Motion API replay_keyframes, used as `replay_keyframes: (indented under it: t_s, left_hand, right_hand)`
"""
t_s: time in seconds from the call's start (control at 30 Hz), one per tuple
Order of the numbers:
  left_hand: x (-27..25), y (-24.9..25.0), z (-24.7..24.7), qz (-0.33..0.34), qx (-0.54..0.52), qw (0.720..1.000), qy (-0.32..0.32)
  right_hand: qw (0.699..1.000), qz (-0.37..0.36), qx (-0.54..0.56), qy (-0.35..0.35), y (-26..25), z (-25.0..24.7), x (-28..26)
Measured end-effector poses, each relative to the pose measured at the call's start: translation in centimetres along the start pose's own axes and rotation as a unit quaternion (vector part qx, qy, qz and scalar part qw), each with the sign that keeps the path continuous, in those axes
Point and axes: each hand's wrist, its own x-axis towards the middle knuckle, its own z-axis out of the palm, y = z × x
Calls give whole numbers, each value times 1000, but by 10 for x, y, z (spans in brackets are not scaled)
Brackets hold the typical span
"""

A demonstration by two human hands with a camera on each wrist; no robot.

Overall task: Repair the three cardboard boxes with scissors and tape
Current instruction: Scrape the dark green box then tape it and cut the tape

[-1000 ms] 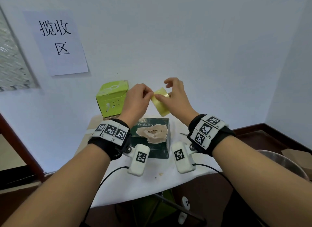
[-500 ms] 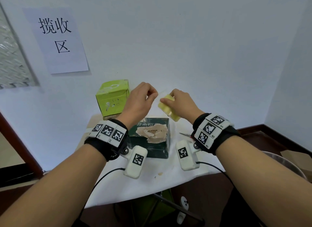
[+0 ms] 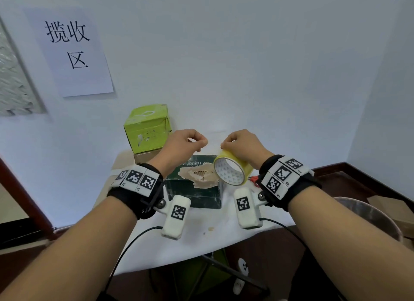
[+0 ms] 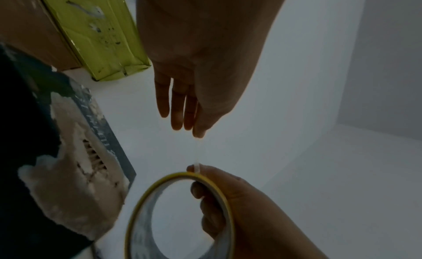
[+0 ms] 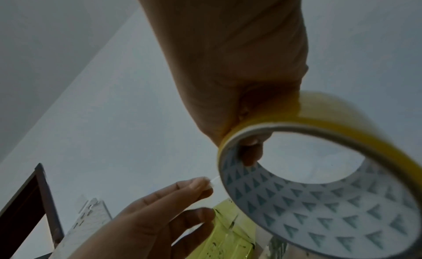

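Two hands are working above the counter (image 3: 197, 240), which is wearing a white cloth. The right hand (image 3: 244, 147) is gripping the tape roll (image 3: 231, 172), fingers curled through its core and thumb on the yellow outer face; the roll is hanging just over the right end of the dark box (image 3: 195, 188). The left hand (image 3: 181, 146) is pinching the tape end (image 4: 198, 154) between thumb and fingertips, the other fingers loosely curled, and a short clear strip is stretching from that pinch to the roll. The dark box is sitting mid-counter with a torn patch on its top showing pale corrugated board. The green box (image 3: 147, 127) is standing behind it to the left, near the wall, on top of a brown box (image 3: 145, 156). Red scissors (image 3: 254, 179) are lying on the counter right of the dark box, mostly hidden by the right wrist. A paper sign (image 3: 71, 49) with characters is hanging on the wall at upper left.
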Motion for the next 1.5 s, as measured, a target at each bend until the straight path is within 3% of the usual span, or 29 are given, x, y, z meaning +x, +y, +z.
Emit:
replay_keyframes:
  t_s: [0.1, 0.17, 0.3, 0.43, 0.63, 0.7, 0.87, 0.97, 1.17, 1.3, 1.5]
  left_hand:
    - [-1, -15, -9, -25, 10, 998, 59]
    - [-3, -32, -17, -72, 80, 992, 64]
    - [-13, -60, -15, -142, 260, 951, -86]
    - [-9, -74, -10, -133, 224, 962, -78]
    - [-7, -89, -14, -109, 104, 986, -75]
    - [-7, -90, -15, -106, 100, 987, -67]
    - [-15, -88, -9, -131, 102, 986, -30]
    - [-20, -91, -8, -153, 81, 984, -36]
    - [-14, -94, -11, -133, 22, 990, -45]
    - [-15, -93, -9, -118, 64, 990, -34]
    - [-22, -88, 0, -115, 114, 982, -93]
  right_hand:
    - [998, 17, -54, -16, 7, -1, -1]
    - [994, 37, -76, -63, 12, -2, -4]
    - [982, 70, -83, -158, 16, 2, -12]
    - [970, 118, 16, -211, 18, 11, -17]
    - [964, 116, 51, -235, 12, 14, -17]
    - [968, 122, 44, -217, 12, 14, -17]
    - [988, 110, 55, -93, 23, 12, -7]
    - [987, 107, 54, -107, 24, 17, -6]
    - [990, 96, 19, -106, 20, 18, -4]
    - [991, 85, -24, -97, 19, 17, -2]
    - [990, 73, -65, -101, 19, 27, 0]
